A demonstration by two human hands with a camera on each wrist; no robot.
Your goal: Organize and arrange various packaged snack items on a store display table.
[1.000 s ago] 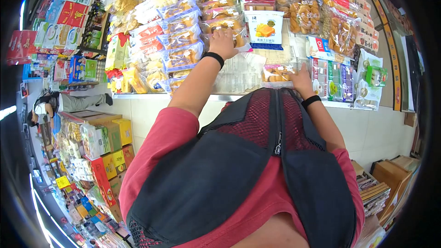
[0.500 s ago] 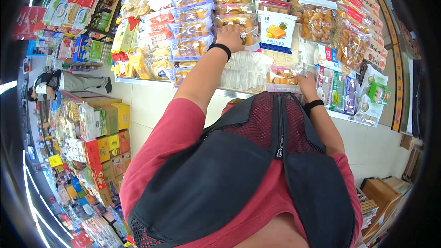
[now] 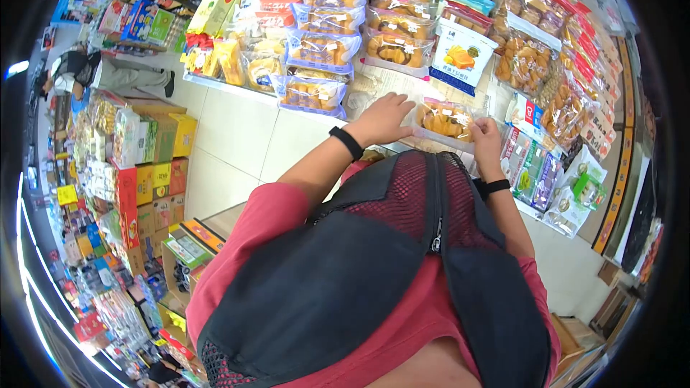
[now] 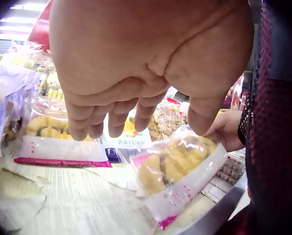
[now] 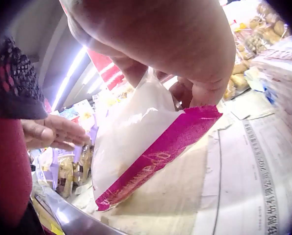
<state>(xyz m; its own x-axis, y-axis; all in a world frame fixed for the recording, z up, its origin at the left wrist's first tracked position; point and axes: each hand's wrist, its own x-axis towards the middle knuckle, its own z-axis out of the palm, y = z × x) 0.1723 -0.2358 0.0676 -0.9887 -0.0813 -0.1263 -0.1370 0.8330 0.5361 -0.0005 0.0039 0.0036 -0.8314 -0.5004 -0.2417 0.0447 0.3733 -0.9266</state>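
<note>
A clear packet of golden pastries (image 3: 444,121) with a magenta edge lies tilted near the shelf's front edge. The right hand (image 3: 486,145) pinches its right end; the right wrist view shows the wrapper (image 5: 136,147) bunched between thumb and fingers. The left hand (image 3: 382,121) is at the packet's left, fingers extended; in the left wrist view this palm (image 4: 151,58) hovers over the packet (image 4: 177,161), holding nothing. Behind them, a similar pastry packet (image 3: 397,50) rests at the front of its row, beside a white and blue bag (image 3: 460,55).
Purple-edged pastry packets (image 3: 314,93) form a row at the left. Bagged snacks (image 3: 526,57) and green and purple packs (image 3: 535,169) stand at the right. Printed paper (image 4: 82,196) covers the shelf, which has a metal front edge (image 5: 82,220). Stacked cartons (image 3: 154,194) stand on the floor.
The left hand has moved off the back pastry packet toward the shelf front, near the held packet's left end. The right hand has stayed at that packet's right end. The head view has shifted.
</note>
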